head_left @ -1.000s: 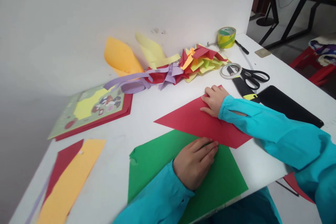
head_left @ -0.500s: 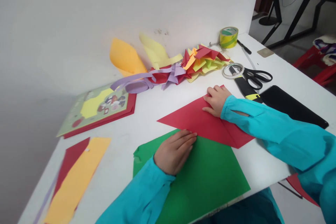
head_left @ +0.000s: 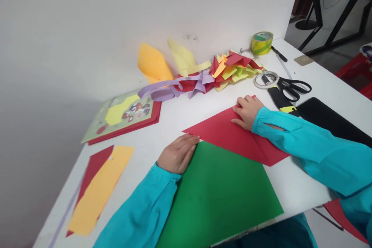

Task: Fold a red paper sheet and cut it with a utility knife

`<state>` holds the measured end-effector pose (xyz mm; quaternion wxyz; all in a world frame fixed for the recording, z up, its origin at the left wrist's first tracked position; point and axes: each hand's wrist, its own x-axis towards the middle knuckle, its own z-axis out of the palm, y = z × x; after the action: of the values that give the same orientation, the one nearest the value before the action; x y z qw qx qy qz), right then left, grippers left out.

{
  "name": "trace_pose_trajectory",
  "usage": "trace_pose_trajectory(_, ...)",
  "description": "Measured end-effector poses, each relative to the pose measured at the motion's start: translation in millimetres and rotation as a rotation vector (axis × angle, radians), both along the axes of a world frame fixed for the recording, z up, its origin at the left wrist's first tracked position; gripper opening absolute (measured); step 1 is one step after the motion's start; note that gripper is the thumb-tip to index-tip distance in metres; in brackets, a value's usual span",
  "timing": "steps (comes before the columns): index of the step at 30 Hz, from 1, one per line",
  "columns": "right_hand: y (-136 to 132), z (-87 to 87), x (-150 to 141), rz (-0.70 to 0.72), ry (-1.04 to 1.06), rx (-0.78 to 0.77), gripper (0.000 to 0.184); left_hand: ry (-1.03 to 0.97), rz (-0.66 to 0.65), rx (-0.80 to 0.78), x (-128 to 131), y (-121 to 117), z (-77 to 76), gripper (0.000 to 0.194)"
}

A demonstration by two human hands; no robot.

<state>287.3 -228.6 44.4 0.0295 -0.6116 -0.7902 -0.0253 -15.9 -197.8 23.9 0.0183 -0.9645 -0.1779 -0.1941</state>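
Observation:
A folded sheet of red paper (head_left: 229,135), roughly triangular with a crease near its right end, lies on the white table. My left hand (head_left: 178,154) is flat with its fingers stretched out, the tips at the paper's left lower edge. Near the upper corner, my right hand (head_left: 247,113) presses on the red paper, fingers slightly bent and thumb apart. A green sheet of paper (head_left: 221,197) lies under the red one's lower edge, and my left hand and sleeve cover its left side.
Orange paper (head_left: 100,192) over dark red paper lies left. Behind it is a picture-covered book (head_left: 116,116). Paper craft pieces (head_left: 232,68) line the wall beside yellow-green tape (head_left: 262,43). Scissors (head_left: 296,88), a tape roll (head_left: 255,81) and a black flat object (head_left: 334,120) lie right.
My left hand has slid left along the red paper's edge towards its pointed left corner. The right hand stays on the red paper. The whole view has shifted slightly.

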Motion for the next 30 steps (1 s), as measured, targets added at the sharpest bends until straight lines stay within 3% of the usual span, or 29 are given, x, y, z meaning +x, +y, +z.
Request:
trace_pose_trajectory(15, 2.7, -2.3, 1.1, 0.010, -0.012, -0.026, 0.051, 0.036, 0.142, 0.056, -35.0, 30.1, -7.5, 0.030)
trace_pose_trajectory(24, 0.5, -2.2, -0.3, -0.001, -0.004, 0.026, 0.049, 0.059, 0.162, 0.139, -29.0, 22.6, -10.8, 0.029)
trace_pose_trajectory(30, -0.6, -0.2, -0.9, 0.005, -0.003, 0.010, 0.048, 0.049, 0.136, 0.206, -10.1, 6.5, -8.9, 0.026)
